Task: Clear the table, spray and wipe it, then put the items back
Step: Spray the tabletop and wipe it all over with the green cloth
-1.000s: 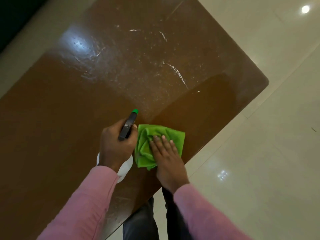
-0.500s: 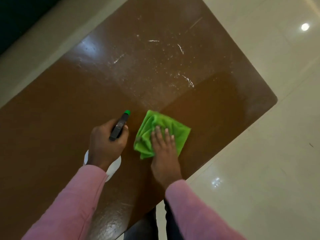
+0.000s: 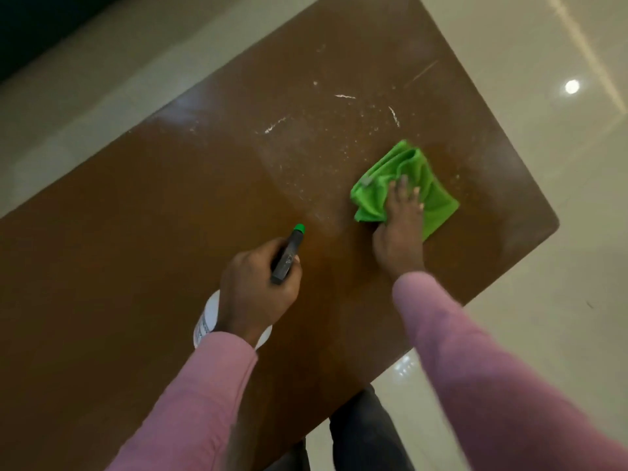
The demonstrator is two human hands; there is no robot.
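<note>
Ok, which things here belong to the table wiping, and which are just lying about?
In the job: green cloth pressed under the right hand; spray bottle gripped by the left hand; table, with spray streaks not yet wiped.
Not in the job: tiled floor; light reflection on it.

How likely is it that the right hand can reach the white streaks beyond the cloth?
Probably yes: the right hand presses the green cloth flat, and nothing lies between it and the white streaks on the table.
</note>
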